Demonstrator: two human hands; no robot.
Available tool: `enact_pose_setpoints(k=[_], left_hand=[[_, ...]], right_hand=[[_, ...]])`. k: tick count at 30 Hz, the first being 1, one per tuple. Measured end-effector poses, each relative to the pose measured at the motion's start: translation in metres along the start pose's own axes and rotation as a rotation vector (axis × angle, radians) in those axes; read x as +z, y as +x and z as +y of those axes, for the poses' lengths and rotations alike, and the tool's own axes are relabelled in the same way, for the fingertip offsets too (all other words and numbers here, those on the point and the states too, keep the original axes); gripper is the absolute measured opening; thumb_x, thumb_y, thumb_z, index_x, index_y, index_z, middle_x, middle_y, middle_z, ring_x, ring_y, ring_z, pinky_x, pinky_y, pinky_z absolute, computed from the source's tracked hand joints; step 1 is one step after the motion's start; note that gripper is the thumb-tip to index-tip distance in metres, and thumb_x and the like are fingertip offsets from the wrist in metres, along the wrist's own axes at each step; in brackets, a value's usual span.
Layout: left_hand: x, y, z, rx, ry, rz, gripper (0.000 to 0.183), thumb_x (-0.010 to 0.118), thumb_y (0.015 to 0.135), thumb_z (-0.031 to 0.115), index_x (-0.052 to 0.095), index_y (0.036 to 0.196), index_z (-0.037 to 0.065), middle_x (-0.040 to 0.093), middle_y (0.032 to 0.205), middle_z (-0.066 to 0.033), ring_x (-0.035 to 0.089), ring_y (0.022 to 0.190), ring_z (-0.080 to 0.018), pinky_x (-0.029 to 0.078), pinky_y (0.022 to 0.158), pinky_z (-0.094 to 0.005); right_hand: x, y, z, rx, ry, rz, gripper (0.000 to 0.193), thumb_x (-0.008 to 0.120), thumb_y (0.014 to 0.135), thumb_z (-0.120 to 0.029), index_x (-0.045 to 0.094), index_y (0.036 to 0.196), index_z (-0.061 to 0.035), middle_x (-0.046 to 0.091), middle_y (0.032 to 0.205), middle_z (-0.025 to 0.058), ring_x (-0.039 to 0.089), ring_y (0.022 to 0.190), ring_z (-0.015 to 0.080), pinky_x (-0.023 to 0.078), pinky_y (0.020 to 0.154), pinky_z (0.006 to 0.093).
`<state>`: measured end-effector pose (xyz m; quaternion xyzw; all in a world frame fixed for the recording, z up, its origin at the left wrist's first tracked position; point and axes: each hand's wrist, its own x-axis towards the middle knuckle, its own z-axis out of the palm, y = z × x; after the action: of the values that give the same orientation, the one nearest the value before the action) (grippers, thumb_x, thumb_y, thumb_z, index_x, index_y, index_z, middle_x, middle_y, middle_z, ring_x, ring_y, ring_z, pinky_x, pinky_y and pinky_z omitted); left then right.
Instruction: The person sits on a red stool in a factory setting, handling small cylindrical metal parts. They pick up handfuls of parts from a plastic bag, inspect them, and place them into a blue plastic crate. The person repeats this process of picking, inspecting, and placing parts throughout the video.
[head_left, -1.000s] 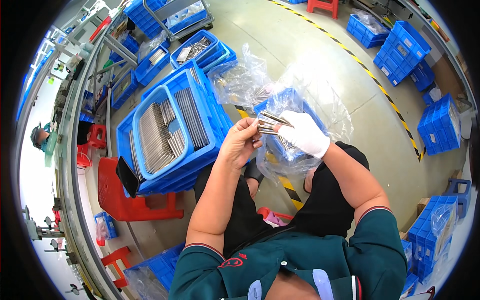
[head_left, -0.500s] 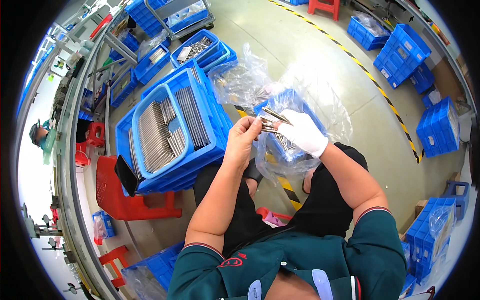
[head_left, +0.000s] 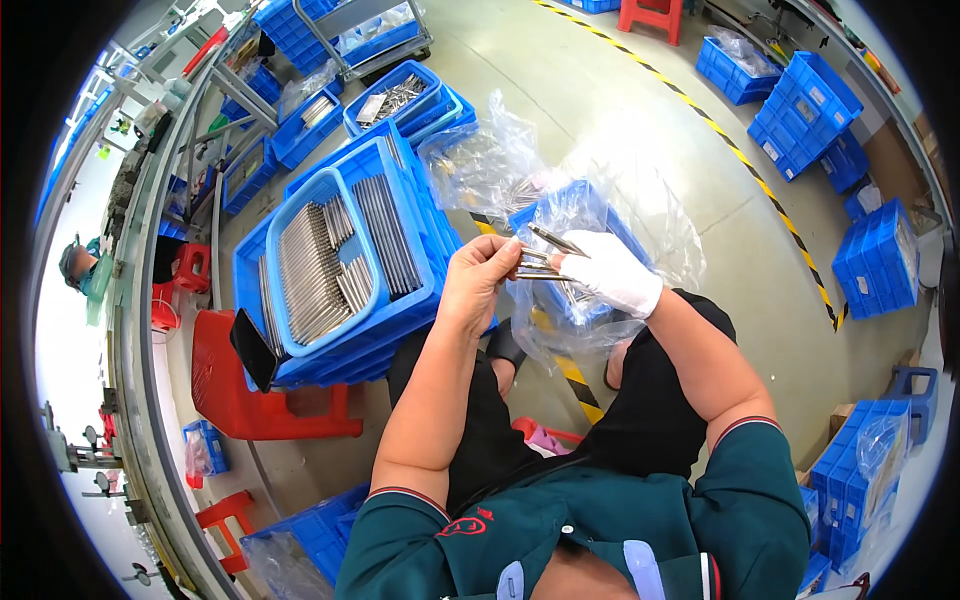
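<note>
My bare left hand (head_left: 478,280) pinches the left ends of several slim metal rods (head_left: 541,266) between thumb and fingers. My right hand (head_left: 610,274), in a white glove, is closed on the right ends of the rods, with one rod (head_left: 552,240) slanting above the others. Below my hands is a blue bin (head_left: 628,236) lined with clear plastic, with more metal pieces in it. To the left, a light-blue tray (head_left: 272,290) holds rows of similar metal rods (head_left: 310,270). It rests on a larger blue crate (head_left: 425,275) containing longer dark rods (head_left: 385,230).
Clear plastic bags (head_left: 480,155) spread around the bin. A red stool (head_left: 225,375) stands under the crate stack. Blue crates (head_left: 805,110) line the right side beyond a yellow-black floor stripe (head_left: 745,155). A person (head_left: 80,265) is at the far left, beyond a long metal bench (head_left: 135,330).
My gloved right hand has shifted slightly down and right. The rods between my hands are now more spread apart; my left hand has barely moved.
</note>
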<state>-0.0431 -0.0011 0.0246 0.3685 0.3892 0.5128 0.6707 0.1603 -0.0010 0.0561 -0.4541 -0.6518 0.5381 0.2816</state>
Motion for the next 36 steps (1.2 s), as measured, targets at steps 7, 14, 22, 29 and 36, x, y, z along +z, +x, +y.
enact_pose_setpoints(k=[7,14,22,29,36], left_hand=[[-0.004,-0.001,0.005,-0.005,0.119,-0.065,0.016,0.070,0.083,0.016,0.064,0.085,0.002,0.062,0.073,-0.0024,0.053,0.066,-0.0092,0.040,0.064,-0.0224],[-0.008,-0.003,0.008,-0.111,0.020,-0.073,0.015,0.071,0.082,0.016,0.065,0.081,0.003,0.063,0.072,-0.0027,0.054,0.064,-0.0097,0.041,0.062,-0.0232],[-0.006,-0.002,0.003,-0.135,-0.064,-0.039,0.016,0.068,0.085,0.018,0.064,0.083,0.003,0.063,0.075,-0.0028,0.054,0.067,-0.0104,0.044,0.066,-0.0247],[-0.013,0.003,-0.004,-0.158,-0.262,-0.184,0.016,0.063,0.088,0.017,0.062,0.094,0.002,0.066,0.089,-0.0080,0.063,0.080,-0.0177,0.050,0.074,-0.0332],[-0.006,-0.002,-0.006,-0.252,-0.435,-0.263,0.018,0.063,0.088,0.020,0.059,0.102,0.009,0.066,0.091,-0.0060,0.063,0.084,-0.0196,0.049,0.072,-0.0361]], right_hand=[[-0.001,-0.002,0.001,-0.112,-0.142,0.011,0.024,0.059,0.088,-0.026,0.060,0.083,-0.0029,0.052,0.067,0.0034,0.047,0.064,0.0114,0.040,0.060,0.0279],[0.000,-0.002,-0.001,-0.138,-0.190,0.000,0.023,0.059,0.087,-0.025,0.060,0.084,-0.0023,0.053,0.067,0.0049,0.048,0.063,0.0129,0.041,0.059,0.0293],[0.003,-0.001,0.001,-0.075,-0.060,0.000,0.025,0.058,0.088,-0.027,0.059,0.087,-0.0017,0.053,0.067,0.0069,0.048,0.061,0.0161,0.041,0.059,0.0315],[0.001,-0.003,-0.009,0.047,0.180,-0.053,0.019,0.060,0.088,-0.023,0.059,0.083,-0.0044,0.048,0.067,-0.0029,0.041,0.060,0.0056,0.034,0.052,0.0235],[0.003,-0.004,-0.008,0.080,0.284,-0.033,0.022,0.060,0.088,-0.024,0.061,0.090,-0.0017,0.049,0.068,-0.0017,0.042,0.061,0.0059,0.035,0.053,0.0237]])
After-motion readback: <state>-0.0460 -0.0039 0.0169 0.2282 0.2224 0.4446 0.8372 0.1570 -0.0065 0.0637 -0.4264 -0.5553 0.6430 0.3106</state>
